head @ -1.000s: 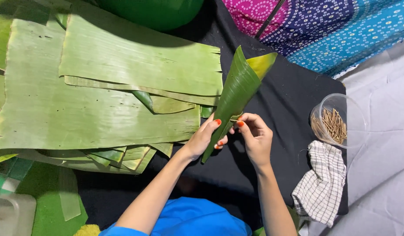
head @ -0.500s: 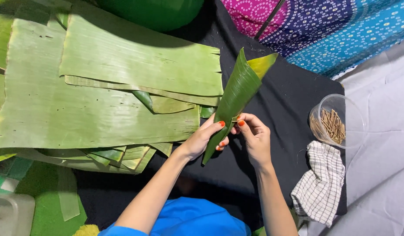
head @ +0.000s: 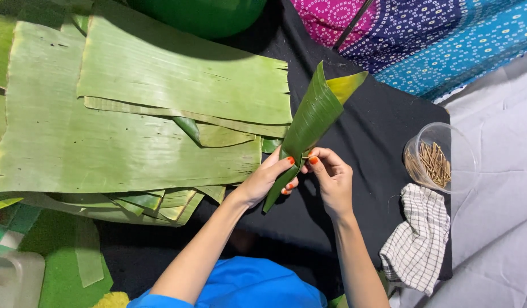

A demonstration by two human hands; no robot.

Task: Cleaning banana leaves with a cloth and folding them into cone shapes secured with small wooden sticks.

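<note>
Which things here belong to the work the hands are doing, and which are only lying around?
In use:
- rolled green banana-leaf cone, held by left hand and right hand
- stack of flat green banana leaves
- clear plastic cup of thin brown sticks, probably

Lying about:
- white checked cloth
- patterned pink and blue fabric
- large green round container

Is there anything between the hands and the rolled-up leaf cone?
No, nothing is in the way. Both hands are already on the leaf cone: the left hand wraps its lower part, and the right hand pinches it from the other side. The leaf pile lies off to the left.
</note>
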